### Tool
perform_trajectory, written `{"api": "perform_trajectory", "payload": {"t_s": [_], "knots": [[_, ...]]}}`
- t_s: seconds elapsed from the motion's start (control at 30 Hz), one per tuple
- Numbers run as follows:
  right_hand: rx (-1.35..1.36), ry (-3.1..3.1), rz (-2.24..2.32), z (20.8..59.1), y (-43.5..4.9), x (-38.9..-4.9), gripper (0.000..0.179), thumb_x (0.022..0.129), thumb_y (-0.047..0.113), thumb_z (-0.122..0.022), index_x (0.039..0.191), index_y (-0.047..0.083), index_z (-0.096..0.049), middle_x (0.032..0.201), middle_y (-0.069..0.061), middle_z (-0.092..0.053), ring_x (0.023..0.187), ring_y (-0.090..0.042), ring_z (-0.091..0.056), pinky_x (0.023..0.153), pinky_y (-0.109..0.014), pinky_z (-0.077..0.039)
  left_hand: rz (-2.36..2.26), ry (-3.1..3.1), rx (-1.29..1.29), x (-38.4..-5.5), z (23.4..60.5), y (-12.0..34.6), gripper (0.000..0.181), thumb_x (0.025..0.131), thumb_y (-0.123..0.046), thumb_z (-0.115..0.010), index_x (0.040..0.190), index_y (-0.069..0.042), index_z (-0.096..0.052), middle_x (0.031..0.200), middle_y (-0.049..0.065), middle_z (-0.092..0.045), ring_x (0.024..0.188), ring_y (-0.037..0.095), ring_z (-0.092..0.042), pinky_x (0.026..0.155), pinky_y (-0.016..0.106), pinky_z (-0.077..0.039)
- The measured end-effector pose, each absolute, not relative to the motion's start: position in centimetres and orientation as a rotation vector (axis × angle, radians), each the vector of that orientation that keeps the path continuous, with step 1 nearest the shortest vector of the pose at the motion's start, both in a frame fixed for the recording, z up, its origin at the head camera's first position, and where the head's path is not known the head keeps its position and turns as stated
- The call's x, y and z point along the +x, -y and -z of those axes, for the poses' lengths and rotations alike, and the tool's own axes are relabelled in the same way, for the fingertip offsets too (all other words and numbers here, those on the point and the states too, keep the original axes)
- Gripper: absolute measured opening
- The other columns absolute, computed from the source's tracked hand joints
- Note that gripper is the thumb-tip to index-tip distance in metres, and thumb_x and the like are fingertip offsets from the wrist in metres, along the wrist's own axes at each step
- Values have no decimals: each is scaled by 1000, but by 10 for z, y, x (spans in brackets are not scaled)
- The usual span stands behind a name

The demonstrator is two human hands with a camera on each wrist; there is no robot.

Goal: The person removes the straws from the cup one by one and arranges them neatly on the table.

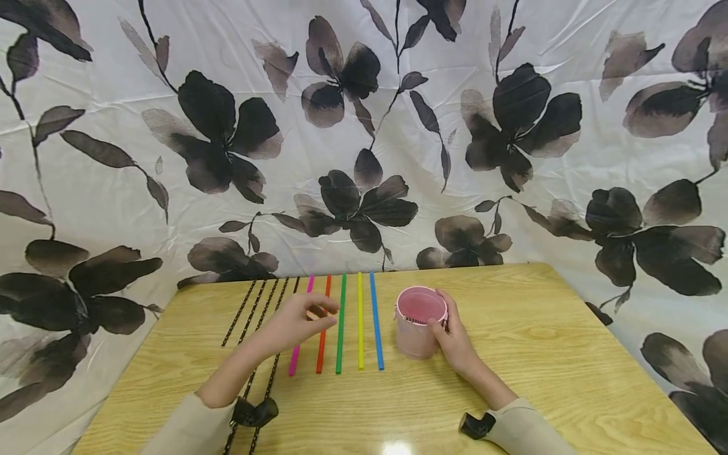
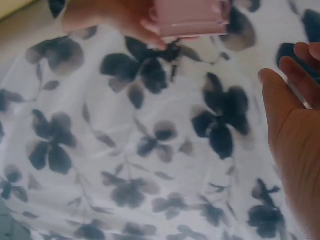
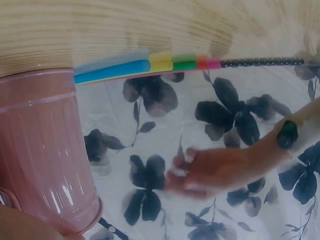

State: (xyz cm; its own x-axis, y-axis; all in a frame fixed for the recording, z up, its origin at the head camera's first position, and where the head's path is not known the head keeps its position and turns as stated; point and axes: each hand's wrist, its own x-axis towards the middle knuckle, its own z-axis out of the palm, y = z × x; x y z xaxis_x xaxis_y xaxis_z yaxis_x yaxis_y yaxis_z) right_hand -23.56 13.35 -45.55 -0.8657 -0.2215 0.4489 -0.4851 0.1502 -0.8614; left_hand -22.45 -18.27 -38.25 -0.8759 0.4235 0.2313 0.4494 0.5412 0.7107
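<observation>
My right hand point(image 1: 457, 344) grips a pale pink bucket point(image 1: 415, 341) on the right side, with the thumb at the rim. The bucket stands upright, and a dark dotted strip point(image 1: 418, 320) shows along its front rim. Over the middle of the table hovers my left hand point(image 1: 301, 319), fingers loosely bent and thumb apart, holding nothing. It overlaps the magenta straw point(image 1: 293, 361) and the red straw point(image 1: 321, 357). Farther right lie a green straw point(image 1: 340, 341), a yellow straw point(image 1: 361, 328) and a blue straw point(image 1: 377, 332). The right wrist view shows the bucket's ribbed wall point(image 3: 42, 150) up close.
Several black dotted straws point(image 1: 239, 313) lie left of the coloured ones, some passing under my left forearm. All are on a light wood-grain table point(image 1: 540, 354). A white cloth with dark flowers point(image 1: 409, 208) hangs behind the table's far edge.
</observation>
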Motion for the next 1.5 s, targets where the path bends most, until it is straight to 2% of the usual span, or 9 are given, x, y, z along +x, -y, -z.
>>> {"api": "perform_trajectory", "payload": {"t_s": [0.23,0.4,0.53,0.6,0.8,0.9,1.17,1.4,1.5], "knots": [[719,2167,-1795,454,-130,-239,56,89,2,-45,138,0,-17,129,-26,-34,120,-38,-31,98,-52,-21,1226,2656,-1019,-242,380,125,19,80,-19,-66,99,-21,-65,96,-13,-61,81,5,-57,64,23,-50],[732,2162,-1802,453,-131,-240,57,89,2,-45,138,2,-17,129,-27,-34,119,-40,-32,97,-53,-24,1291,2582,-1048,-247,386,103,23,79,-18,-67,101,-15,-65,95,-7,-61,80,5,-57,63,22,-50],[739,2171,-1791,453,-132,-239,56,89,3,-45,138,3,-17,128,-28,-34,117,-40,-34,94,-52,-28,1351,2519,-1046,-246,391,89,21,79,-17,-67,99,-16,-66,95,-2,-62,79,6,-56,61,24,-50],[740,2177,-1780,453,-132,-239,56,89,3,-45,138,4,-17,128,-27,-35,116,-40,-36,93,-50,-31,1363,2491,-1040,-243,389,83,18,79,-15,-67,97,-18,-66,93,-1,-62,78,7,-56,58,25,-49],[738,2196,-1755,454,-133,-238,56,90,4,-44,139,7,-17,127,-27,-36,113,-39,-40,89,-41,-38,1418,2398,-1047,-224,371,71,15,77,-3,-66,91,-9,-68,88,4,-63,74,17,-59,55,29,-49],[735,2198,-1756,454,-133,-238,56,90,4,-44,139,6,-17,127,-27,-36,113,-38,-41,88,-39,-39,1452,2370,-1074,-226,375,69,16,77,-3,-67,92,-7,-68,88,6,-63,74,17,-59,56,28,-50],[730,2187,-1768,457,-134,-238,56,89,3,-44,138,2,-17,128,-27,-35,115,-38,-38,90,-47,-36,1433,2360,-1094,-245,401,63,10,79,-10,-66,87,-12,-70,83,-10,-61,71,6,-56,52,24,-49],[715,2188,-1796,459,-134,-240,56,90,4,-45,138,8,-17,129,-26,-33,116,-38,-36,92,-48,-33,1487,2391,-1047,-245,404,61,9,82,-21,-64,90,-17,-67,83,-11,-61,73,7,-57,55,27,-50],[712,2195,-1782,459,-134,-239,56,90,4,-45,138,5,-17,128,-26,-35,115,-38,-38,91,-48,-34,1525,2395,-1000,-244,403,62,10,82,-21,-63,91,-16,-65,84,-9,-62,76,7,-57,57,28,-50]]}}
